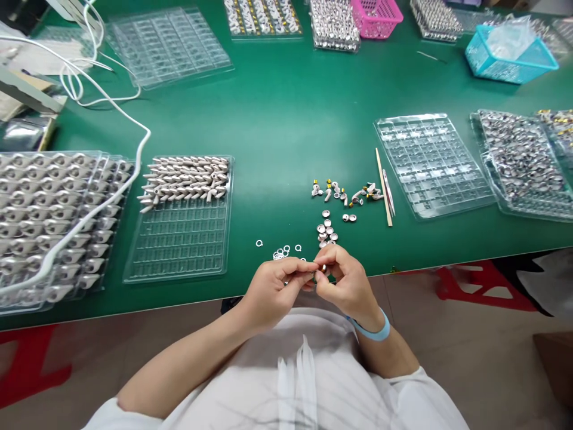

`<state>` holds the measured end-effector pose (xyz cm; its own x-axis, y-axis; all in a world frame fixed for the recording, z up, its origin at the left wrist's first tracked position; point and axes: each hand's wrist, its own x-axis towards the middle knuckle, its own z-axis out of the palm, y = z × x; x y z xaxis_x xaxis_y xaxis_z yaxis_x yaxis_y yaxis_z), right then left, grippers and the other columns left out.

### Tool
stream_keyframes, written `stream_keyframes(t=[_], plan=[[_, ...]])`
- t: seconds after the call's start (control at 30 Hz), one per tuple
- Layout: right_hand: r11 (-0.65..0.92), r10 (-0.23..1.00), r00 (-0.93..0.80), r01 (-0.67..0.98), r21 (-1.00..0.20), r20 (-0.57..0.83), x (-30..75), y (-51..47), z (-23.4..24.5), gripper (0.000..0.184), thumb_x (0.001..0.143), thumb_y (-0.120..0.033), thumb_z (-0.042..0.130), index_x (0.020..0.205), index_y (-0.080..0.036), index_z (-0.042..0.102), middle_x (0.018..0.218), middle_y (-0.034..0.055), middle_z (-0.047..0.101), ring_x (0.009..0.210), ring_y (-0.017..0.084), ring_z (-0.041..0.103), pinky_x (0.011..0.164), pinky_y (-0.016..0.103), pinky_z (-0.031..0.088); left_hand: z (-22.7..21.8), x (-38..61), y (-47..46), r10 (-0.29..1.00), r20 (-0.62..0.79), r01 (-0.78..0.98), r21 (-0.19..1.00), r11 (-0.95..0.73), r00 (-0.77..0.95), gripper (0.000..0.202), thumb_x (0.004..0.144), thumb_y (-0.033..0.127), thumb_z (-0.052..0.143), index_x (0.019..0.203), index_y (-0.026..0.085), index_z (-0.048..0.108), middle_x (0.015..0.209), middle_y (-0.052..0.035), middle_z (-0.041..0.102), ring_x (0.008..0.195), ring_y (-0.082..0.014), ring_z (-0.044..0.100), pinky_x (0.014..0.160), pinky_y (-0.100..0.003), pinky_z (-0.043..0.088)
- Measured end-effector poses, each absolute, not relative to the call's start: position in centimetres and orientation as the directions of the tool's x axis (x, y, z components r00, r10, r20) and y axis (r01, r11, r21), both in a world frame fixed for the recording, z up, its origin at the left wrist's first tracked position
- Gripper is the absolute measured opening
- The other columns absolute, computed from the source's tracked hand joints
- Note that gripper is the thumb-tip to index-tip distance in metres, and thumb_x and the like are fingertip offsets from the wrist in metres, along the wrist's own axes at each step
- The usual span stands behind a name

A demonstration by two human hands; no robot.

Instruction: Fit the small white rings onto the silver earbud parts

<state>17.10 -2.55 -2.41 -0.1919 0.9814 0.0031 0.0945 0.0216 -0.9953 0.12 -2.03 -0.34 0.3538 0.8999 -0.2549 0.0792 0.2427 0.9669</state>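
Note:
My left hand (273, 286) and my right hand (342, 278) meet at the near edge of the green table (286, 119). Both pinch a tiny metal part (323, 269) between their fingertips; the fingers hide most of it. Just beyond the fingers lie small white rings (282, 251) and several little silver caps (326, 230). Farther out sits a loose cluster of small white pieces with yellow tips (344, 192). A blue band (376, 331) circles my right wrist.
A clear tray (179, 239) holding rows of white pieces stands left of centre. Stacked trays of silver parts (49, 221) lie at far left under a white cable (111, 197). An empty clear tray (430, 161), a wooden stick (384, 186), and pink (376, 17) and blue baskets (510, 57) are on the right.

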Motion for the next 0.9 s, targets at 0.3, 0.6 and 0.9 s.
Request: stream_keyframes(t=[0.3,0.6,0.9], plan=[[0.050,0.985,-0.170,0.083,-0.995,0.035,17.7,-2.6,-2.1,0.023,0.082,-0.014,0.060,0.103,-0.023,0.060,0.093,0.0009,0.061,0.078,0.012,0.061,0.069,0.024,0.053,0.7,0.0,-1.0,0.888,-0.313,-0.020,0.940,0.339,0.335,0.019,0.081,0.025,0.071,0.094,0.015,0.078,0.089,-0.0072,0.078,0.083,-0.0206,0.074,0.077,-0.030,0.063],[-0.177,0.978,-0.122,-0.037,-0.984,-0.171,18.9,-3.6,-2.4,0.015,0.089,-0.033,0.065,0.100,-0.022,0.068,0.088,0.0019,0.070,0.071,0.013,0.068,0.065,0.025,0.060,1.0,0.3,-0.3,0.846,-0.412,-0.149,0.864,0.481,0.340,0.017,0.073,0.025,0.079,0.088,0.016,0.080,0.081,-0.0049,0.077,0.069,-0.0139,0.071,0.070,-0.024,0.061],[-0.167,0.985,-0.065,-0.066,-0.984,-0.163,18.3,-3.7,-2.9,0.015,0.089,-0.033,0.066,0.099,-0.024,0.072,0.093,0.0024,0.067,0.071,0.012,0.063,0.061,0.023,0.054,0.7,0.7,-0.2,0.838,-0.452,-0.149,0.846,0.511,0.306,0.019,0.071,0.027,0.080,0.084,0.013,0.078,0.075,-0.0046,0.075,0.063,-0.0125,0.066,0.066,-0.025,0.058]])
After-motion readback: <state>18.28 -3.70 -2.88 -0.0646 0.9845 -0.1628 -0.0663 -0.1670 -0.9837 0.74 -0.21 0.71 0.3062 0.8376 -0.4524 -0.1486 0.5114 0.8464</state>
